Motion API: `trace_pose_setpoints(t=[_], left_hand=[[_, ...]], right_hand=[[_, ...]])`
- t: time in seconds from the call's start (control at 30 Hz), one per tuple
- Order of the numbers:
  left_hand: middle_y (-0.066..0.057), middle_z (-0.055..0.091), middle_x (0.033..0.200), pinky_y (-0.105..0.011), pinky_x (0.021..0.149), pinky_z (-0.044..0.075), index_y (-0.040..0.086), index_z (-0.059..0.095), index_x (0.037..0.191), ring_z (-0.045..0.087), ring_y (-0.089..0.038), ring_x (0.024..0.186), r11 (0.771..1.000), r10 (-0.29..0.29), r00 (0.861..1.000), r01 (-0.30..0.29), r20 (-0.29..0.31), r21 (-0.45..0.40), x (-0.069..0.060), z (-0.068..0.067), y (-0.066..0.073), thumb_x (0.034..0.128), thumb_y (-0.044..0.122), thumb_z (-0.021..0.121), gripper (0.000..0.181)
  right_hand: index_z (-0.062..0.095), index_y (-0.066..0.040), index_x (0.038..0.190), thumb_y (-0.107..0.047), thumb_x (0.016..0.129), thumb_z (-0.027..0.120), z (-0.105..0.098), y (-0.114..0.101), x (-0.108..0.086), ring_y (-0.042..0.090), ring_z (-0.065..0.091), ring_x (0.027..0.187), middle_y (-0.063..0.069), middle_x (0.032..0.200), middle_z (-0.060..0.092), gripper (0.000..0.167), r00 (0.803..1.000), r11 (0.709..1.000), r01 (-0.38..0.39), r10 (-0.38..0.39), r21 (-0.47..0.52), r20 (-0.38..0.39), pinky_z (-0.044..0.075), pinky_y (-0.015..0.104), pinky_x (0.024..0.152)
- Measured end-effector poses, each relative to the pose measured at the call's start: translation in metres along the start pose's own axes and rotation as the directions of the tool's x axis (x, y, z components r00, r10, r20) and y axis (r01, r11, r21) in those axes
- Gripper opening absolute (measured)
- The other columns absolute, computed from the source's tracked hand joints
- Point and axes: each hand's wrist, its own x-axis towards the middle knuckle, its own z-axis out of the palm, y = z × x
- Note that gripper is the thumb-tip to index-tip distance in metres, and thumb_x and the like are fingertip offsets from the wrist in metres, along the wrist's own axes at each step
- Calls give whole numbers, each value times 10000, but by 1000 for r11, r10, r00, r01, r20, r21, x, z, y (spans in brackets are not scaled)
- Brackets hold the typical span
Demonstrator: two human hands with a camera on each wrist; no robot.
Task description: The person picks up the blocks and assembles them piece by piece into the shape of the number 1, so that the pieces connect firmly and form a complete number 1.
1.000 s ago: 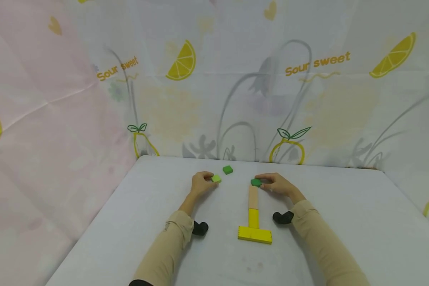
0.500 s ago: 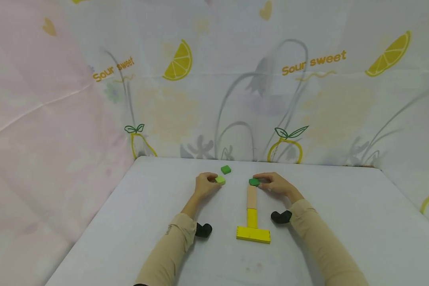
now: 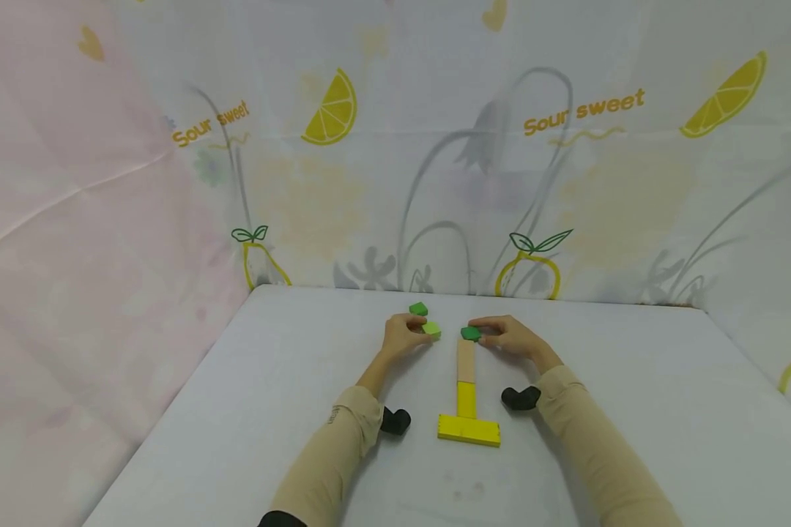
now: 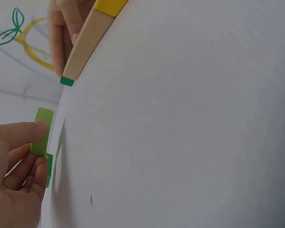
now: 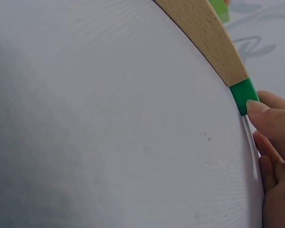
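Note:
My left hand [image 3: 402, 335] pinches a light green block [image 4: 42, 132] between thumb and fingers, held above the table. Behind it in the head view sits a mid-green block [image 3: 418, 309]. With thumb and fingers my right hand [image 3: 510, 339] pinches a dark green block [image 5: 244, 96], which touches the far end of a plain wooden block [image 3: 465, 361]. That wooden block continues a line toward me through a yellow block [image 3: 466, 400] to a wider yellow block [image 3: 469, 430] lying crosswise.
All the blocks are on a white-covered table [image 3: 633, 410]. A patterned cloth [image 3: 395, 183] hangs behind its back edge. Black curved pieces stick out at the left wrist [image 3: 395, 421] and the right wrist [image 3: 521, 399].
My left hand has carried the light green block to the right, closer to the dark green one. The right hand has stayed in place with its block.

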Motion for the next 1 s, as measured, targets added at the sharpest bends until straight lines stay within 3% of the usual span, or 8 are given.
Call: trace_pose_setpoints(t=[0.3,1.0], left_hand=[[-195,681,924,-271,718,512,-87,685,988,624,-261,815,1000,3,1000,-3,3,9,1,14,8,699,4,777,316],[-190,686,902,-275,706,512,-89,682,990,615,-230,791,1000,4,1000,-4,-11,1,3,22,5,706,-11,757,304]], right_hand=[[503,92,1287,-57,900,597,0,1,0,449,372,1268,286,1332,475,426,1000,999,-8,8,49,4,247,584,1049],[507,88,1287,-66,900,602,0,4,2,443,388,1259,280,1319,492,427,1000,998,2,-2,57,2,266,573,1045]])
